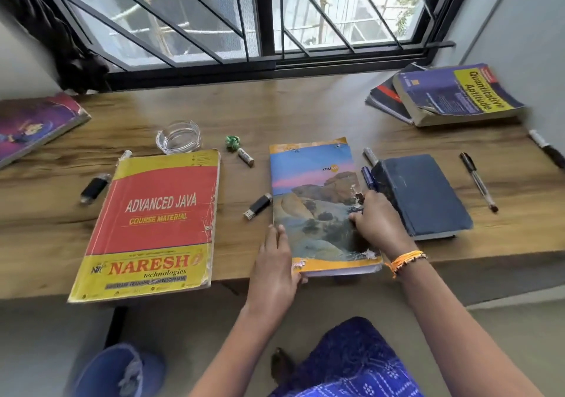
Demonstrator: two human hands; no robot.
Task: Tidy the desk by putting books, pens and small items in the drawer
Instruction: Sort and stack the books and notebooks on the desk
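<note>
Left hand [276, 253] cups the landscape notebook [321, 207] at its near-left corner by the desk [244, 115] edge; right hand [374, 219] pinches its torn right edge. Lift evenly, sparing that tear.

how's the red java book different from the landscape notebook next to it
The red Java book has a red and yellow cover with large printed titles; the landscape notebook shows a rock and sky photo with almost no text. The Java book looks wider and lies untouched, while the left hand and right hand grip the notebook's sides. Both lie flat on the desk with worn, torn cover edges.
</note>
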